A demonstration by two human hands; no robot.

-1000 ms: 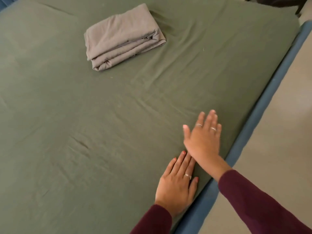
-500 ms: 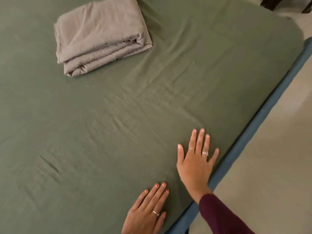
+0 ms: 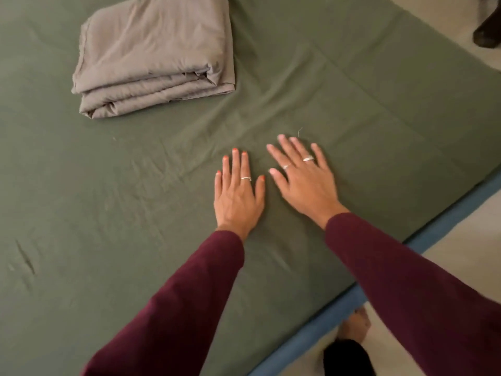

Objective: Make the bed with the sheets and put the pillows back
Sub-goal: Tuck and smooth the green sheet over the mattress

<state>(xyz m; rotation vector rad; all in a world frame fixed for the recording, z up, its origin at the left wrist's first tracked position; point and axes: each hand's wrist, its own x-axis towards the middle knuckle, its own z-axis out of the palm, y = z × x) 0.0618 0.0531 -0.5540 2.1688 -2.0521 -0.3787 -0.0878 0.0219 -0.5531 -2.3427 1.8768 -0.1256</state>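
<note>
My left hand (image 3: pixel 238 198) flat, fingers straight on the green sheet (image 3: pixel 366 104), my right hand (image 3: pixel 305 180) just beside it, fingers spread and pressing, folded grey sheet (image 3: pixel 156 55) well beyond my left fingertips

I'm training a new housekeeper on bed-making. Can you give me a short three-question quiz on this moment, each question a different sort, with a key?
1. True or false: the left hand grips the folded grey sheet.
2. Multiple choice: where do both hands rest? A) flat on the green sheet B) on the floor C) on the folded grey sheet
3. Short answer: which hand lies nearer the blue mattress edge?

Key
1. False: it lies flat on the green sheet, apart from the folded one.
2. A
3. The right hand.
</note>
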